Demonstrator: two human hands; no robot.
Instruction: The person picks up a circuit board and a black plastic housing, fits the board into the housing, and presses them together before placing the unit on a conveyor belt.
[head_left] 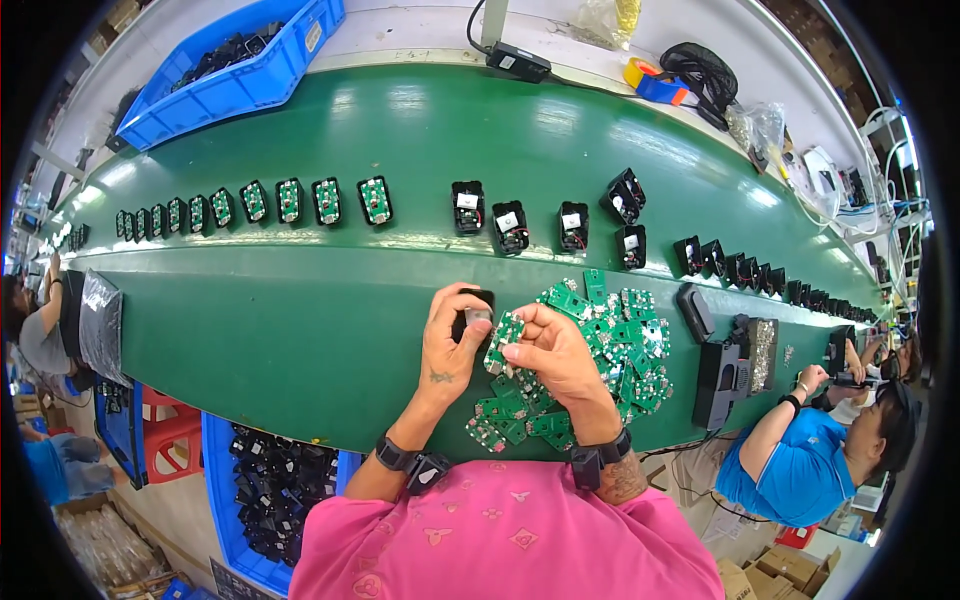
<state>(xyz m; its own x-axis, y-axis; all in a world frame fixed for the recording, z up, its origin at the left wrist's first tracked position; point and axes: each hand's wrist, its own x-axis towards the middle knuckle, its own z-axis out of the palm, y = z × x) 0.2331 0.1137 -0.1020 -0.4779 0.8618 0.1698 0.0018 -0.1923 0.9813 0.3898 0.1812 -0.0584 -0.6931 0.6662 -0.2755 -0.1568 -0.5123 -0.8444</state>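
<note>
My left hand (pixel 452 345) is closed around a small black plastic housing (pixel 484 299), its thumb over a pale piece in the opening. Close beside it, my right hand (pixel 553 352) pinches a green circuit board (pixel 502 345) between thumb and fingers, tilted near the housing. A loose heap of green circuit boards (pixel 625 345) spreads over the bench to the right of my right hand and under it. Beyond my hands stand several open black housings (pixel 510 228) with a white part and wires inside. Farther left runs a row of black housings with green boards (pixel 326 201) in them.
The green bench (pixel 250 330) curves across the view. A blue crate (pixel 230 90) of black parts stands at the far left, and a blue bin (pixel 228 500) of black housings sits low at left. Black device (pixel 716 385) and tray of small parts (pixel 762 355) lie right, near a co-worker (pixel 815 450).
</note>
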